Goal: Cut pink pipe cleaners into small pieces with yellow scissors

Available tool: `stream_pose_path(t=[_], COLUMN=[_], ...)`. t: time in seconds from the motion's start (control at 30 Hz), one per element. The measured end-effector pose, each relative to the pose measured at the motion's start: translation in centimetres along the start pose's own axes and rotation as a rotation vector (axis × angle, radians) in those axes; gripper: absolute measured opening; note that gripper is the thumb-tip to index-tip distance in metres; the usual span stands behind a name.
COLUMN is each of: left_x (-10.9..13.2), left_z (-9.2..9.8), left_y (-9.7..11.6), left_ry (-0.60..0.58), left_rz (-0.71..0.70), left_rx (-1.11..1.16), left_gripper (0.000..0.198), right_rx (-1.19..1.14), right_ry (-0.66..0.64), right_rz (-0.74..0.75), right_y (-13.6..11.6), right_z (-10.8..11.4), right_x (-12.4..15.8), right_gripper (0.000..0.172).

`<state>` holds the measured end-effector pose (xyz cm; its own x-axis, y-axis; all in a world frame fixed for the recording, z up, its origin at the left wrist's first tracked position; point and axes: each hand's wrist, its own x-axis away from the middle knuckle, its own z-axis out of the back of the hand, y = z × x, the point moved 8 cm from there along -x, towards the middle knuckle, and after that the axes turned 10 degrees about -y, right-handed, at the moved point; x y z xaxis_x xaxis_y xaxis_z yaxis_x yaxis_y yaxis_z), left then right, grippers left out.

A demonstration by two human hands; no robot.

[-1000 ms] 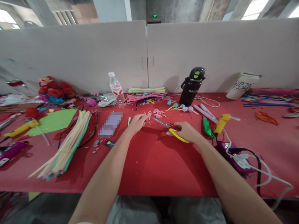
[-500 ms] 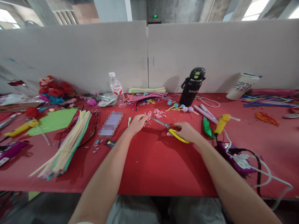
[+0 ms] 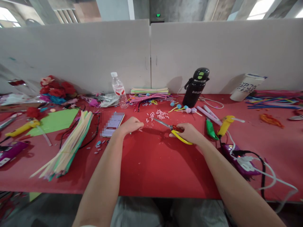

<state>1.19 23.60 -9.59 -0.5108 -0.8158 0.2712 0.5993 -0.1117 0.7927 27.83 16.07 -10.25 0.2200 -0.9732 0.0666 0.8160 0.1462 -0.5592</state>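
My right hand is closed on scissors with yellow and red handles, their blades pointing left toward a loose heap of short pink pieces. Left of that heap, my left hand has its fingers pressed together, with a small pink bit showing at the fingertips. What else it may hold is hidden. A phone lies just left of my left hand. Small blue and pink bits are scattered below the phone.
Pale pipe cleaners lie bundled at left by a green sheet. A plastic bottle and a black flask stand behind. At right are a yellow glue gun, a purple power strip, cables and a white cup.
My left hand has moved left, away from the scissor tips and the pink heap, and now covers the small green item beside the phone. My right hand has stayed with the scissors.
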Motion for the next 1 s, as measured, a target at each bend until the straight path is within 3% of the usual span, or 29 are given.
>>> stream_pose_path(t=[0.07,0.2,0.27,0.53,1.0], left_x=[0.1,0.4,0.1,-1.9,-1.7], left_z=[0.0,1.4,1.2,-1.1,-0.9], left_y=[-0.4,1.1,1.9,1.9,2.6], left_ry=[-0.005,0.302,0.383,0.336,0.362], left_rz=[0.037,-0.042,-0.108,-0.121,-0.123], left_rx=[-0.054,-0.23,-0.26,-0.384,-0.378], left_gripper=[0.026,0.029,0.024,0.015,0.011], right_rx=[-0.009,-0.012,-0.008,-0.011,0.01], right_ry=[-0.005,-0.003,-0.002,-0.006,0.006], right_rz=[-0.002,-0.009,-0.014,-0.009,-0.004], right_y=[0.0,0.0,-0.1,-0.1,0.2], right_z=[0.0,0.0,0.0,-0.1,-0.2], right_x=[0.0,0.0,0.0,0.0,-0.3], right_gripper=[0.055,0.054,0.054,0.055,0.055])
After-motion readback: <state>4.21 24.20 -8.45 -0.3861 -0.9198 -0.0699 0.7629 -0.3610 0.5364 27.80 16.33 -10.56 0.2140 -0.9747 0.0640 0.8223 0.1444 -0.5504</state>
